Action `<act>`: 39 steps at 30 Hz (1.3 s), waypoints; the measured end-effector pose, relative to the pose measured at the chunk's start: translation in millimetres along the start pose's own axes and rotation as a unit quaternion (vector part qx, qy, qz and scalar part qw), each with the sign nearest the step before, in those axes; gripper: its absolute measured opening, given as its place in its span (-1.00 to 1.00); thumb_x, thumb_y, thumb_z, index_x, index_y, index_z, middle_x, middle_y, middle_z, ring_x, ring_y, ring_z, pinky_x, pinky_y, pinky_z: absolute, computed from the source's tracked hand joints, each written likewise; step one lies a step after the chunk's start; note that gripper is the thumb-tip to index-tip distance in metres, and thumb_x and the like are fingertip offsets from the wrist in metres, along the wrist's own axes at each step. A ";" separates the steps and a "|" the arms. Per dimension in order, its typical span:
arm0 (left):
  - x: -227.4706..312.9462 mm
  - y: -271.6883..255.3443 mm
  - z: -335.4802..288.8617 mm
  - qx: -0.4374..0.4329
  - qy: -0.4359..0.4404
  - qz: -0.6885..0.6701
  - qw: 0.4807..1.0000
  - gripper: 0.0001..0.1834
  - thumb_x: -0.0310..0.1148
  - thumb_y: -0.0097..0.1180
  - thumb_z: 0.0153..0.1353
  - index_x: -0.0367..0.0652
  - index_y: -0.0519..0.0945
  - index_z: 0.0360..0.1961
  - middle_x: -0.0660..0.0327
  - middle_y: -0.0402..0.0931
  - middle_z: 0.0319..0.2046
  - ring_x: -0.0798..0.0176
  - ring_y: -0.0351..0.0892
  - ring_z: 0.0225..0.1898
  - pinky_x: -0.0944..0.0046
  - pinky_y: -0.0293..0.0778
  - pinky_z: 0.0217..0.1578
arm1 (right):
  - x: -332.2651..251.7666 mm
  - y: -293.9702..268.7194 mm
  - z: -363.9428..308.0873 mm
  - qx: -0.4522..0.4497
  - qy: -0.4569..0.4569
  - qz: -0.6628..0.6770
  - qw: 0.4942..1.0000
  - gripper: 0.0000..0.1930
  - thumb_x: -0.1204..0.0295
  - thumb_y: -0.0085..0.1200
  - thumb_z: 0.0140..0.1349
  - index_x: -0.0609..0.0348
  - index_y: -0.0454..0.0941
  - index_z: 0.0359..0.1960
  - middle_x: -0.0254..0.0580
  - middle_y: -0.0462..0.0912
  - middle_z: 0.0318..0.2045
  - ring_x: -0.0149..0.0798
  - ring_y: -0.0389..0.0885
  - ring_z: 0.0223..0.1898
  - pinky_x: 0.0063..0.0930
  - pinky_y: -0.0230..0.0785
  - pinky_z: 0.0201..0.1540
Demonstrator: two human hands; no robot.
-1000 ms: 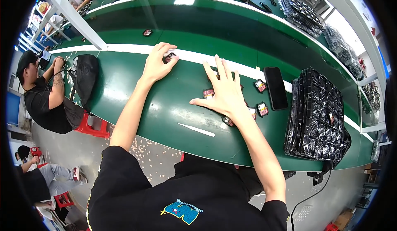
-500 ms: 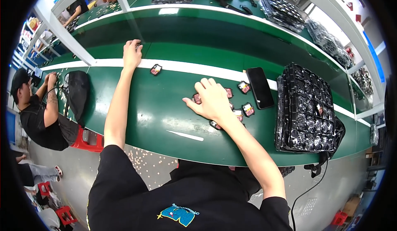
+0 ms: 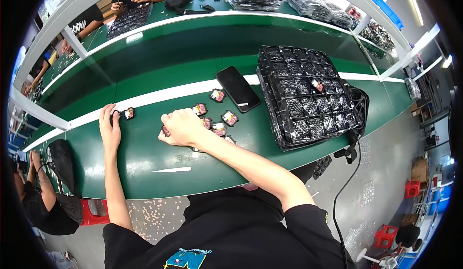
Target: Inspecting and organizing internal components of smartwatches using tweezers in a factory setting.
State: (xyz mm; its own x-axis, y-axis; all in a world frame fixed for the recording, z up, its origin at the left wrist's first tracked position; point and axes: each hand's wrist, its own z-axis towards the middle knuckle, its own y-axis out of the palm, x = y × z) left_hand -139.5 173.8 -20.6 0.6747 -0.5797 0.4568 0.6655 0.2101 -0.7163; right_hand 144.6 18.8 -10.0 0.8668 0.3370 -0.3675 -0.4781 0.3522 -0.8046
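Observation:
My left hand (image 3: 111, 127) is at the far edge of the green bench, thumb and fingers closed on a small black piece (image 3: 116, 111), mostly hidden. Right beside it lies a small black-edged piece (image 3: 129, 113) with a pink and pale face. My right hand (image 3: 182, 127) is curled, palm down, at the left end of a loose group of such pieces. The dark rim of one piece (image 3: 166, 131) shows under its fingers. Several more, among them one piece (image 3: 230, 118), lie by its wrist and forearm. Another piece (image 3: 217, 95) sits apart, near a phone.
The black phone (image 3: 238, 89) lies across the white strip (image 3: 169, 95). Right of it stands a tall stack of black compartment trays (image 3: 308, 100), with one piece on top. A pale pointed sliver (image 3: 172, 169) lies near the front edge. A person (image 3: 53, 196) sits at the left.
The view has swung to the right. My left hand has drawn nearer, beside the lone piece. My right hand has gone from spread fingers to a curled grip on a piece.

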 end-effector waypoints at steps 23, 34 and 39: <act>426.3 102.8 31.1 -0.211 0.427 -0.275 0.836 -0.32 0.12 0.37 0.43 -0.19 0.67 0.33 -0.09 0.55 0.40 -0.19 0.54 0.42 -0.13 0.45 0.44 | 208.3 -391.2 -40.9 0.040 0.404 -0.238 0.882 -0.44 -0.05 0.39 0.13 0.22 0.88 -0.09 0.18 0.88 -0.15 0.12 0.89 -0.03 -0.08 0.69 0.20; 440.1 133.8 16.8 -0.227 0.411 -0.213 0.857 -0.23 0.27 0.34 0.38 -0.12 0.68 0.36 -0.03 0.53 0.42 -0.19 0.38 0.54 -0.18 0.25 0.58 | 232.0 -360.0 -59.1 -0.004 0.425 -0.207 0.881 -0.19 -0.30 0.33 0.30 0.25 0.78 0.21 0.26 0.80 0.12 0.16 0.79 0.20 -0.04 0.62 0.33; 450.0 133.5 19.6 -0.240 0.421 -0.216 0.847 -0.23 0.27 0.34 0.39 -0.11 0.67 0.37 -0.01 0.53 0.43 -0.19 0.36 0.55 -0.18 0.25 0.58 | 264.4 -360.4 -89.5 0.195 0.408 -0.109 0.885 -0.31 -0.19 0.34 0.38 0.41 0.78 -0.28 -0.03 0.76 -0.52 -0.21 0.76 -0.43 -0.23 0.57 -0.21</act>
State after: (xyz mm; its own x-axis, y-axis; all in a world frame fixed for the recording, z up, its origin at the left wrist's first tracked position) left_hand 259.3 -43.6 99.7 -0.2011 -0.9198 0.3370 0.4494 -0.3923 -0.8026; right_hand 558.8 -97.2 141.1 0.6828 -0.4630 -0.5652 -0.1612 0.6590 -0.7346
